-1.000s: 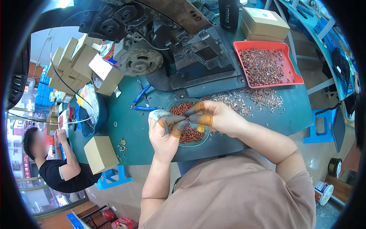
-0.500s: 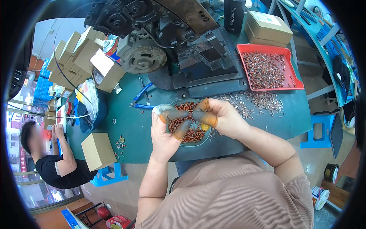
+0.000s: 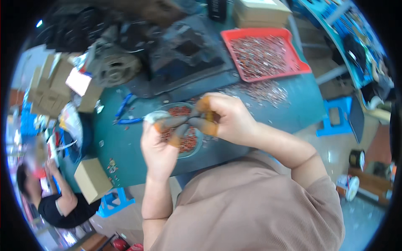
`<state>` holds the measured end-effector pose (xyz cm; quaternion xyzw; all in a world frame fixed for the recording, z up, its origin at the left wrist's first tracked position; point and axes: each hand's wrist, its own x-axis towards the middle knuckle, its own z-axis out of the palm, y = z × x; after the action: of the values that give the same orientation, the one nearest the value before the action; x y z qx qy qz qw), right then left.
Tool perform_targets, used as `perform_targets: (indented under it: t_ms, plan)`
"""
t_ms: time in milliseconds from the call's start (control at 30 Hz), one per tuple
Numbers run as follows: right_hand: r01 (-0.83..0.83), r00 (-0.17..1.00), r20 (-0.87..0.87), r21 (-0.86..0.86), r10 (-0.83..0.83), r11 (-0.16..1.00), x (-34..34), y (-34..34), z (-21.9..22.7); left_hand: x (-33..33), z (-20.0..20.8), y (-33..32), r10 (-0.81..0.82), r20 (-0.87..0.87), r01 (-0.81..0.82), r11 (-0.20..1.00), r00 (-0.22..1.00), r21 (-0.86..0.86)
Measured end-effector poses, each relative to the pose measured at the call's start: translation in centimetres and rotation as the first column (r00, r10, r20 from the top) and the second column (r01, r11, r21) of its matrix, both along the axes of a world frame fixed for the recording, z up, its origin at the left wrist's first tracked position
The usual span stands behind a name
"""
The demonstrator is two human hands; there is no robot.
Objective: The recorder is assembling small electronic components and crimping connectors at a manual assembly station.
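My left hand (image 3: 159, 144) and my right hand (image 3: 230, 119) meet fingertip to fingertip above a round, pale-green bowl. Grey-and-orange finger cots cover several fingers on both hands, and a whitish covering is on one left finger. Both hands are pinched closed; whatever sits between the tips is too small and blurred to name. Beneath them, small copper-red cylindrical pieces (image 3: 188, 144) fill the bowl (image 3: 193, 153). My fingers hide part of its contents.
Behind the bowl stands a dark machine (image 3: 184, 62). A red tray (image 3: 298, 62) of small metal pieces is at right, with loose pieces (image 3: 268, 93) before it. Blue-handled pliers (image 3: 124, 108) lie left, near a cardboard box (image 3: 93, 180). Another person (image 3: 58, 205) sits far left.
The whole view has swung, so table, machine and tray appear further left and the picture is blurred. My hands stay over the bowl, fingertips now closer together.
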<state>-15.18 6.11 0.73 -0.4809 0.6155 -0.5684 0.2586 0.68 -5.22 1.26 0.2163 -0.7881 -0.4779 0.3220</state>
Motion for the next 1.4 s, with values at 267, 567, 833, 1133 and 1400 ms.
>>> perform_targets:
  t_ms: [267,567,833,1133,1400]
  plan:
    - [0.104,0.904,-0.424,0.115,-0.046,0.988,-7.2,13.7,0.1,0.7,-1.5,0.6,-0.066,-0.041,0.07,0.992,0.997,0.108]
    - [0.347,0.735,-0.665,0.204,-0.13,0.916,-5.6,16.5,-2.2,-0.1,-1.3,1.8,-0.111,-0.017,0.112,0.985,0.994,0.13]
    - [0.168,0.761,-0.646,0.272,0.051,0.947,-8.2,15.2,-3.2,0.3,-1.9,2.2,-0.079,-0.058,0.089,0.973,0.995,0.211]
    - [0.235,0.818,-0.511,-0.123,-0.265,0.964,-7.9,8.7,-1.6,-1.7,0.0,1.1,0.026,-0.019,-0.024,0.995,0.999,0.094]
    - [0.301,0.711,-0.469,-0.47,-0.524,0.83,-7.5,-5.0,3.0,-7.4,2.6,-4.1,0.095,-0.298,-0.297,0.569,0.95,-0.766]
